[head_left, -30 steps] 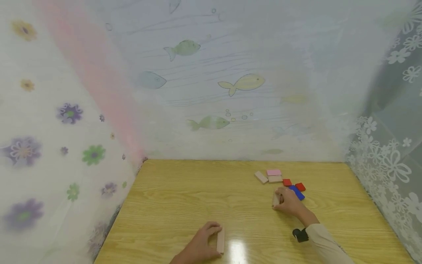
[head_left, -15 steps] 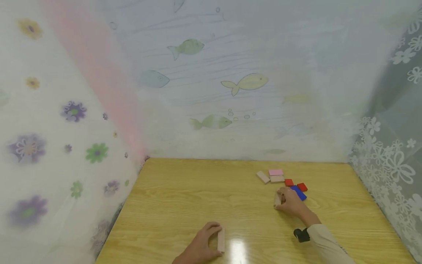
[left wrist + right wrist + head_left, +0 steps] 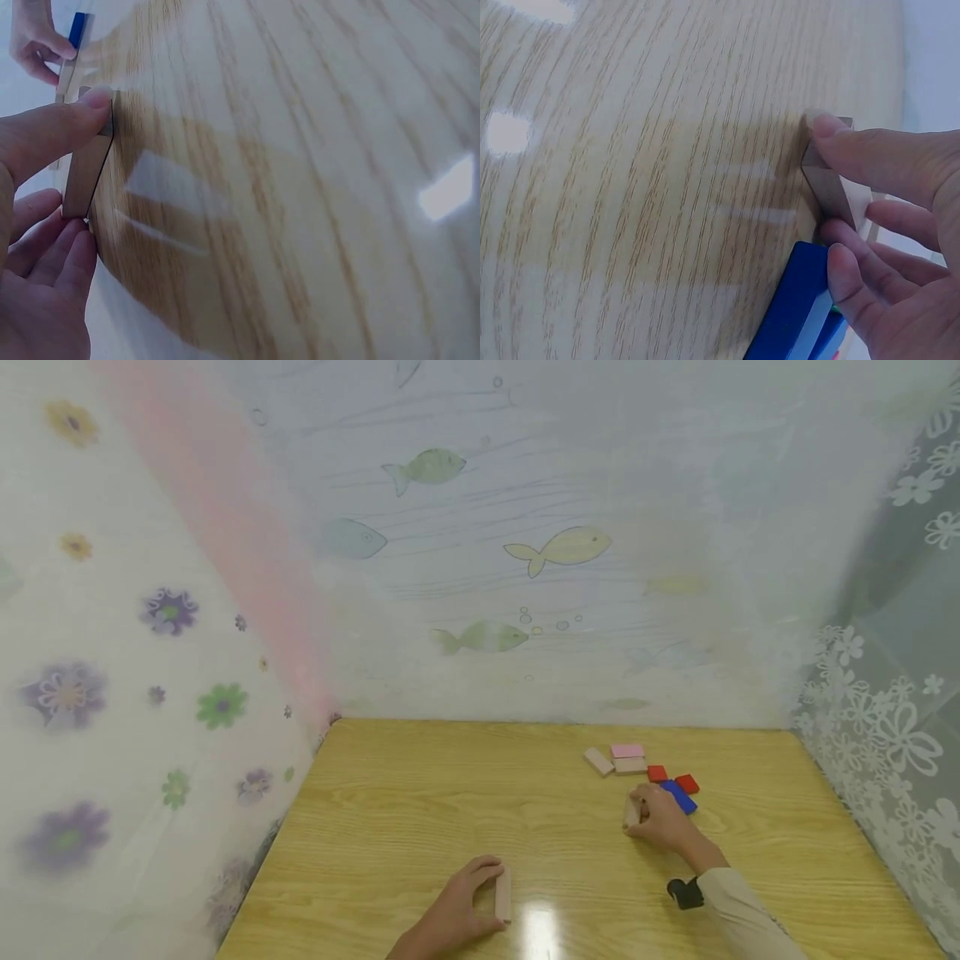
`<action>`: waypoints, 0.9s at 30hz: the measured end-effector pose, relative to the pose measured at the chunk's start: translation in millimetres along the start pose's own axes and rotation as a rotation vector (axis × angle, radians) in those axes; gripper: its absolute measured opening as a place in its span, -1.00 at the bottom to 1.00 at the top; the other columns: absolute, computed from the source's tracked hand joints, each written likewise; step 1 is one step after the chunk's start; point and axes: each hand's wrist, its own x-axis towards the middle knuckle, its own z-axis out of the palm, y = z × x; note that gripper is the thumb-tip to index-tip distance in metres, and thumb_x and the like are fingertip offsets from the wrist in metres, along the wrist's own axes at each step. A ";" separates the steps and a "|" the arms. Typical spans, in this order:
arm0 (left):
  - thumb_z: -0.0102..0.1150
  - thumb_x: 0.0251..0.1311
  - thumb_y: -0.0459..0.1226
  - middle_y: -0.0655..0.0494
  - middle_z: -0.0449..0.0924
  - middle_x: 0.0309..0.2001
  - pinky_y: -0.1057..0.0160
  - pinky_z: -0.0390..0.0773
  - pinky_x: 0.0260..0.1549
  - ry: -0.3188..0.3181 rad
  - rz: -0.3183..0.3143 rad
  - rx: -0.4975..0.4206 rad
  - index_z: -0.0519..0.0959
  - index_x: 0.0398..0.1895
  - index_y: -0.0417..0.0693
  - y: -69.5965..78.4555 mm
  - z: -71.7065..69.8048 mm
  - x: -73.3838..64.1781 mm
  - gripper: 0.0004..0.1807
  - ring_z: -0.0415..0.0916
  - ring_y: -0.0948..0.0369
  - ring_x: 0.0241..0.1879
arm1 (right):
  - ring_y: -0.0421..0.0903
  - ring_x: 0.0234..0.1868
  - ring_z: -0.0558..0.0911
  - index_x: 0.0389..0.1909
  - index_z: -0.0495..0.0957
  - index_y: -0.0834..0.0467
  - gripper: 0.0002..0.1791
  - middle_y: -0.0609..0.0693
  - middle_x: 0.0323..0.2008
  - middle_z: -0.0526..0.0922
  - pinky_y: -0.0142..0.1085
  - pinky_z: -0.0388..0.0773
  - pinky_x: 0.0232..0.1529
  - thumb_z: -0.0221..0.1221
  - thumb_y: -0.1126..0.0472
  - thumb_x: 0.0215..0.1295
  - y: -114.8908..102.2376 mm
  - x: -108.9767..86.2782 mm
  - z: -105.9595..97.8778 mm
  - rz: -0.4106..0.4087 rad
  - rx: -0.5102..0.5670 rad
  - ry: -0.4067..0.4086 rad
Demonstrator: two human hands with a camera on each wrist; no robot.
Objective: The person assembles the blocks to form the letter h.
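Note:
In the head view my left hand (image 3: 459,906) pinches a plain wooden block (image 3: 503,895) by its two ends, thumb at one and fingers at the other, near the table's front. The left wrist view shows that block (image 3: 88,176) between thumb and fingers. Farther right and back, my right hand (image 3: 666,822) grips a second plain wooden block (image 3: 632,812), also end to end. Close beside the right fingers lies a blue block (image 3: 681,797); in the right wrist view the fingers seem to touch this blue block (image 3: 791,304), though contact is uncertain.
Behind the right hand lie two red blocks (image 3: 657,773), a pink block (image 3: 627,751) and two more plain wooden blocks (image 3: 598,762). A black object (image 3: 685,894) sits by the right wrist. Printed sheets (image 3: 480,543) wall the wooden table (image 3: 420,793) in.
My left hand has slid a little away from the table's front with its block. The right hand keeps its grip and place; the head view has shifted slightly.

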 end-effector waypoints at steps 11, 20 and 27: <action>0.45 -0.05 -0.03 0.16 0.29 0.28 0.03 0.37 0.19 -0.025 0.012 0.033 0.38 0.28 -0.14 -1.1 0.0 1.6 -0.18 0.24 0.04 0.28 | -0.05 -0.32 0.52 0.02 0.43 0.54 -0.33 0.29 -0.11 0.51 -0.26 0.54 -0.41 0.46 0.33 -0.13 0.8 -0.4 1.6 0.021 0.002 0.002; 0.41 -0.02 0.00 0.07 0.29 0.27 0.03 0.41 0.16 -0.009 0.074 0.049 0.36 0.28 -0.19 -4.1 1.1 -0.2 -0.18 0.26 -0.01 0.26 | -0.05 -0.30 0.53 0.02 0.43 0.53 -0.32 0.27 -0.12 0.53 -0.28 0.55 -0.40 0.47 0.33 -0.15 4.2 2.0 4.5 0.037 -0.001 0.005; 0.38 0.02 0.00 0.05 0.27 0.29 0.04 0.41 0.17 0.012 0.124 0.034 0.35 0.28 -0.24 -8.8 3.3 -1.6 -0.19 0.27 -0.01 0.26 | -0.01 -0.28 0.56 -0.02 0.46 0.53 -0.34 0.32 -0.07 0.52 -0.24 0.58 -0.37 0.48 0.31 -0.17 1.6 1.2 2.8 0.015 -0.009 0.005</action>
